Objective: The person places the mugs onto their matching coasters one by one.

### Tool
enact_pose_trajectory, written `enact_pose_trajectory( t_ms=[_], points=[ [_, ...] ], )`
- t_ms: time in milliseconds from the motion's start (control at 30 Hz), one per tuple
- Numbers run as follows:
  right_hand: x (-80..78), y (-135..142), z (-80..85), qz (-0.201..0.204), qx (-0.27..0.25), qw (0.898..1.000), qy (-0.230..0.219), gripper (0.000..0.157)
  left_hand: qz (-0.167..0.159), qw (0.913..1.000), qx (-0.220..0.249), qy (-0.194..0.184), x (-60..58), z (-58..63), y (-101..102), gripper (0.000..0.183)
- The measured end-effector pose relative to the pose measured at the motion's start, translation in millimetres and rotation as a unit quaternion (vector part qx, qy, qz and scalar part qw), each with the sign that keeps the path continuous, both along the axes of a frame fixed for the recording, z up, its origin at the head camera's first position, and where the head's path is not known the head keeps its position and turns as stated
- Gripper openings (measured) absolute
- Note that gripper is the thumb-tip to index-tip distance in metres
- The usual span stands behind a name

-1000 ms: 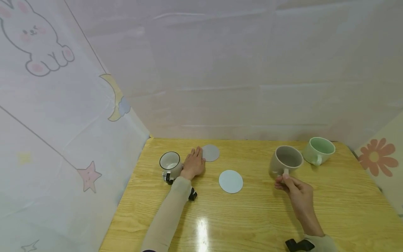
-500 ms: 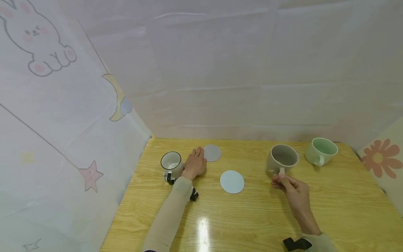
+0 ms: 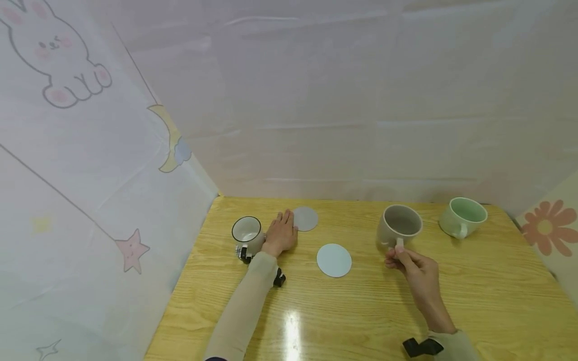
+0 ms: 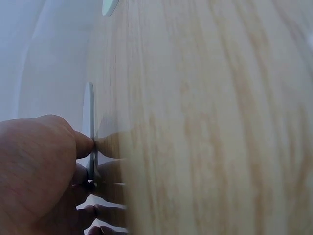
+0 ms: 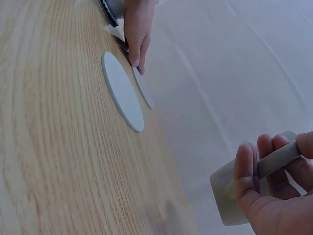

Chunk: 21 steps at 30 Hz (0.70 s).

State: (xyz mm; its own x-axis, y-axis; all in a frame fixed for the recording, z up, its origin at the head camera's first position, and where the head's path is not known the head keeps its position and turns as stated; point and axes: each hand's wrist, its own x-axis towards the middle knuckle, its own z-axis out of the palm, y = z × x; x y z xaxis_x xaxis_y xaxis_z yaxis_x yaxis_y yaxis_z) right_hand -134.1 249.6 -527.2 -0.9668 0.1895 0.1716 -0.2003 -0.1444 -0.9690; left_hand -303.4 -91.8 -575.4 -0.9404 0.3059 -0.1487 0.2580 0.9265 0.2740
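Observation:
My left hand (image 3: pixel 280 235) lies low over the table, fairly straight fingers at the left edge of a round grey coaster (image 3: pixel 307 219). In the left wrist view, thumb and fingertips meet the edge of that thin coaster (image 4: pixel 88 110). My right hand (image 3: pixel 421 278) pinches the handle of a grey mug (image 3: pixel 387 234), held upright. The right wrist view shows fingers curled round the handle and the mug's body (image 5: pixel 227 200) raised above the table. Between the hands lies a pale blue round coaster (image 3: pixel 334 260).
A white mug with a dark rim (image 3: pixel 247 233) stands just left of my left hand, partly hidden by the wrist gear. At the back right stands a pale green mug (image 3: pixel 464 216). Printed cloth (image 3: pixel 293 100) walls the wooden table (image 3: pixel 361 321) at the back and sides.
My right hand has carried the grey mug a little to the left. The left hand has stayed at the grey coaster, and the view has shifted slightly.

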Motion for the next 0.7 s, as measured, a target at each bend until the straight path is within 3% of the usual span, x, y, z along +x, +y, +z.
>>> enact_pose_trajectory(
  t_ms=[700],
  points=[
    [-9.8,-16,0.6,0.019,-0.010,1.000,0.015,0.031,0.005,1.0000,-0.002,0.000,2.8,2.9,2,0.061]
  ],
)
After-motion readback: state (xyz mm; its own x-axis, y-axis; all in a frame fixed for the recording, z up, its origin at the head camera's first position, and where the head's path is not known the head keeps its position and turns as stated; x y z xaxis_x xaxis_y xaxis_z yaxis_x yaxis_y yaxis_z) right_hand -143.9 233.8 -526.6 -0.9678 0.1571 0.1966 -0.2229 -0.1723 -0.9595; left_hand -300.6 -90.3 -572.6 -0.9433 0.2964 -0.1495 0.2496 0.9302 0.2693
